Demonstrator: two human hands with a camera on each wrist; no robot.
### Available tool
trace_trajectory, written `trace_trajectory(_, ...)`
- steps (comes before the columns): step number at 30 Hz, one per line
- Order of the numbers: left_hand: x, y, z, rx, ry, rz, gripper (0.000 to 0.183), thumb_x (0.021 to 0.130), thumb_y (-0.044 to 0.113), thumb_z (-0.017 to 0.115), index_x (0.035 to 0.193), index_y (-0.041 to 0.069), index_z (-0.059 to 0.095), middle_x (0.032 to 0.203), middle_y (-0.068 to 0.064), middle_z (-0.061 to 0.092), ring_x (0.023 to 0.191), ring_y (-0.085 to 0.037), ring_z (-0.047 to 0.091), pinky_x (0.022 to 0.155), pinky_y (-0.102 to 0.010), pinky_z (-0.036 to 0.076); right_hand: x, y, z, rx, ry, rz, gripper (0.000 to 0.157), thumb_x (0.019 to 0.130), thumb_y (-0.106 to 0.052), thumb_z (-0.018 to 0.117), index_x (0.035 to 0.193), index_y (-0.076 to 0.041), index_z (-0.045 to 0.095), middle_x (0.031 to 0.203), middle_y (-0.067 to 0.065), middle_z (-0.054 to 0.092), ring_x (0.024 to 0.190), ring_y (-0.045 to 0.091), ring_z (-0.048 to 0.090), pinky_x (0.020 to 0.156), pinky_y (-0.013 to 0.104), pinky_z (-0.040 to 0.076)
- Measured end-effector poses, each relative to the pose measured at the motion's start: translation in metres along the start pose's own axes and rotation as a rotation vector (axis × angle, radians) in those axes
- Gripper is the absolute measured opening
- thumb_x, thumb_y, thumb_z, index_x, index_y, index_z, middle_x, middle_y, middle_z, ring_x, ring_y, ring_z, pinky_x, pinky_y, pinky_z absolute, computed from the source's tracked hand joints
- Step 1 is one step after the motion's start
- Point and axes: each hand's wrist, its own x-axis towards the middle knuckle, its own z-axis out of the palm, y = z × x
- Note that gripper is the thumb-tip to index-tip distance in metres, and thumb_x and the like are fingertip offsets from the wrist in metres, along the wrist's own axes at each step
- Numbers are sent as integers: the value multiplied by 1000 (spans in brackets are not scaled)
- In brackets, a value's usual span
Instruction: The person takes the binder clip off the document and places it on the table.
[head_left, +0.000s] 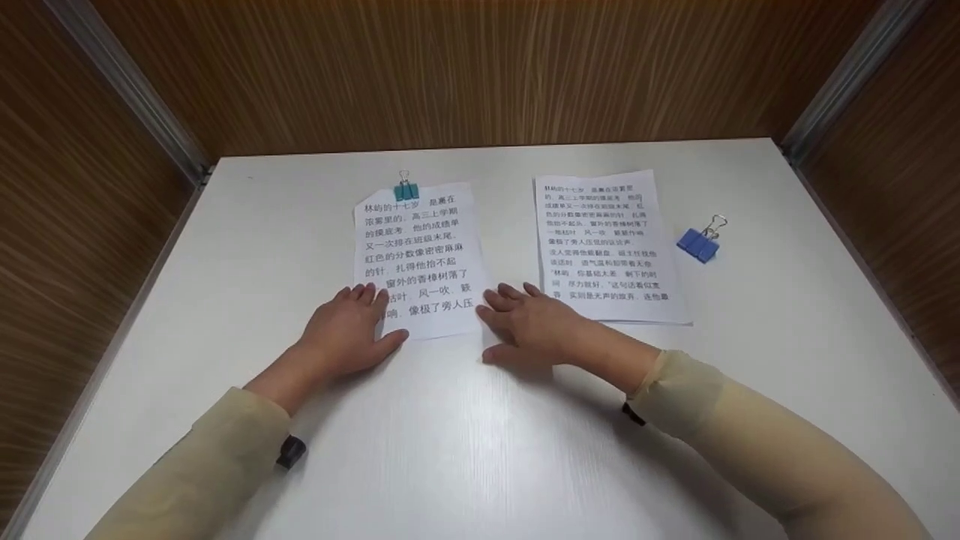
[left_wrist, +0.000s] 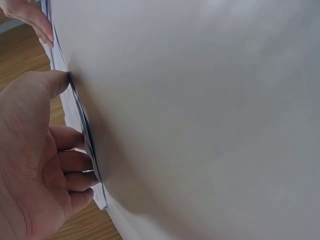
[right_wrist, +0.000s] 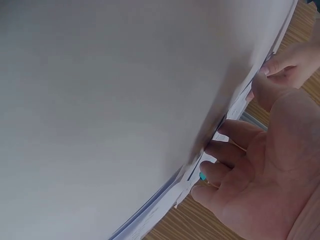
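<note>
A stack of printed sheets (head_left: 416, 255) lies on the white table with a teal binder clip (head_left: 406, 190) on its top edge. My left hand (head_left: 343, 334) rests at its lower left corner, fingertips over the edge and thumb apart near the bottom edge. At the lower right corner is my right hand (head_left: 536, 326), its relaxed fingers reaching the paper's side. Both wrist views show the left hand (left_wrist: 40, 155) and right hand (right_wrist: 260, 175) with loosely bent fingers and no grip around anything. The right hand also overlaps the lower left of a second printed stack (head_left: 607, 247).
To the right of the second stack, a blue binder clip (head_left: 698, 244) lies on the white table (head_left: 480, 442) with its wire handles pointing up and right. Wood-grain panels (head_left: 480, 75) stand along the back and both sides of the table.
</note>
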Motion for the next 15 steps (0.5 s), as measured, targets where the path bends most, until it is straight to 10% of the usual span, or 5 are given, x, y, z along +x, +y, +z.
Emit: trace_trajectory(15, -6, 23, 4, 31, 38, 80, 84, 104, 57, 53, 152, -11, 49, 153, -33, 50, 147, -47, 44, 126, -55, 29, -30, -1, 8, 7, 25, -1, 80, 105, -58, 57, 163, -6, 40, 170, 19, 30, 159, 39, 23, 129, 58, 16)
